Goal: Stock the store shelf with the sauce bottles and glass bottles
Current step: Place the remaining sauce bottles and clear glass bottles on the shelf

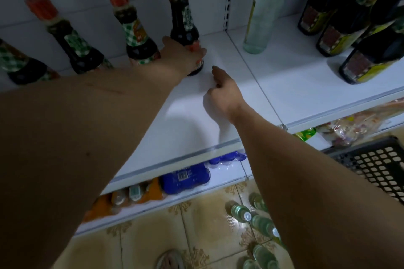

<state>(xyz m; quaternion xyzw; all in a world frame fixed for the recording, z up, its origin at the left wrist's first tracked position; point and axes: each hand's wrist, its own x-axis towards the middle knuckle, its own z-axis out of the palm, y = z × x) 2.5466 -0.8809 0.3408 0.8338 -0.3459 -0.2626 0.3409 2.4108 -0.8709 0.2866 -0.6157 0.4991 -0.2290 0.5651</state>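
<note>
A row of dark sauce bottles with red caps stands along the back of the white shelf [188, 116]. My left hand [181, 54] grips the base of the rightmost sauce bottle [182, 17], which stands upright on the shelf. To its left is another sauce bottle [135, 33]. My right hand [223, 91] hovers just right of the gripped bottle, its fingers loosely curled and holding nothing. A clear glass bottle [262, 13] stands on the adjoining shelf section. Several clear glass bottles [260, 223] lie on the floor below.
Large dark bottles with yellow labels [354, 35] crowd the right shelf section. A black plastic crate [376, 164] sits at the right edge. Blue drink packs [185, 177] and orange ones fill the lower shelf. The floor is tan tile.
</note>
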